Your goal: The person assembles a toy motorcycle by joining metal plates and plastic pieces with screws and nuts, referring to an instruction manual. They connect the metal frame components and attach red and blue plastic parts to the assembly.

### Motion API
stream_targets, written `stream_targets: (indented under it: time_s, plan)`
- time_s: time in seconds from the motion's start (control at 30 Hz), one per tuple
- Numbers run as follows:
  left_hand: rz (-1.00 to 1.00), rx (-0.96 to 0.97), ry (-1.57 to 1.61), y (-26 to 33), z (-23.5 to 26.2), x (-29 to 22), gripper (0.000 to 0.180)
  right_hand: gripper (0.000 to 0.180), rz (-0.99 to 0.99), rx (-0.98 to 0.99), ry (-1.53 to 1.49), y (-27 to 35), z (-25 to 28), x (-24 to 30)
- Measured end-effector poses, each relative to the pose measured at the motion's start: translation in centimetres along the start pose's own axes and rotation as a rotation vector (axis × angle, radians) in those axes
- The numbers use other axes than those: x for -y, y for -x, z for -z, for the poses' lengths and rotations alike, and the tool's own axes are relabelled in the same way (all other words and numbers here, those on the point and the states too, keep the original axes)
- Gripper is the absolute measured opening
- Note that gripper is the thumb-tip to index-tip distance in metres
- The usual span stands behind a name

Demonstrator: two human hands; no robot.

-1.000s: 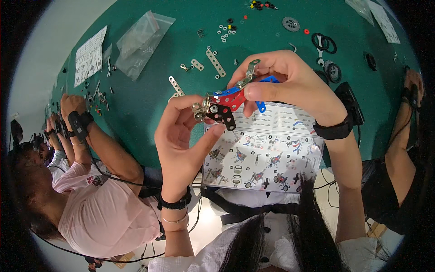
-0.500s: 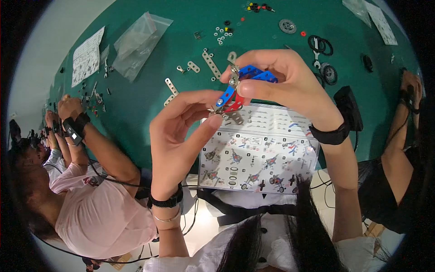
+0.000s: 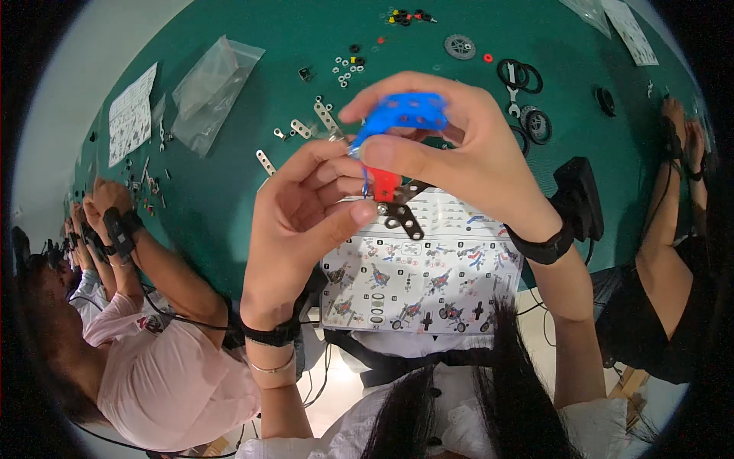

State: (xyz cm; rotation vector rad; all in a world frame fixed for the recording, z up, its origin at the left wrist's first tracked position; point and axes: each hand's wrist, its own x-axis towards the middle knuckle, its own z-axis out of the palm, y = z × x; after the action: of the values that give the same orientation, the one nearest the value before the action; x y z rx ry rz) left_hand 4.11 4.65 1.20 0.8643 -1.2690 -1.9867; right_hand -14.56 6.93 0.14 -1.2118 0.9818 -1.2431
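Between my hands, above the instruction sheet, is a partly built toy model of perforated strips: blue at the top, red in the middle, dark metal strips at the bottom. My right hand grips its blue part, thumb in front and fingers behind. My left hand pinches the lower end near a bolt, with its thumb by the dark strips. The blue part is smeared by motion, and my fingers hide some of the joints.
Beyond my hands lie loose metal strips, small nuts, a grey wheel, black tyres, a wrench and a plastic bag. Another person in a pink shirt sits at the left; another person's arm rests at the right.
The model has been turned in my hands, so its red part and dark strips now show more. The view has shifted slightly, and both hands keep their hold.
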Motion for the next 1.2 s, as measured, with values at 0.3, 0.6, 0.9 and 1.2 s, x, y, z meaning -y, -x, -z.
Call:
stream_targets:
  time_s: [0.3,0.6,0.9,1.2]
  plan:
    - [-0.084,-0.164,0.07,-0.7,0.2,-0.9,0.041,0.027,0.313,-0.189,0.246,-0.4,0.5,-0.2]
    - [-0.261,-0.159,0.169,-1.9,-0.1,-0.9,0.059,0.03,0.484,-0.141,0.647,0.1,-0.3,0.8]
    - [-0.421,-0.066,0.121,-2.3,0.0,-0.3,0.049,0.026,0.455,-0.125,0.671,0.6,-0.3,1.1]
    - [-0.471,-0.006,-0.095,-3.0,0.2,0.2,0.043,0.029,0.59,-0.138,0.729,0.5,0.1,1.6]
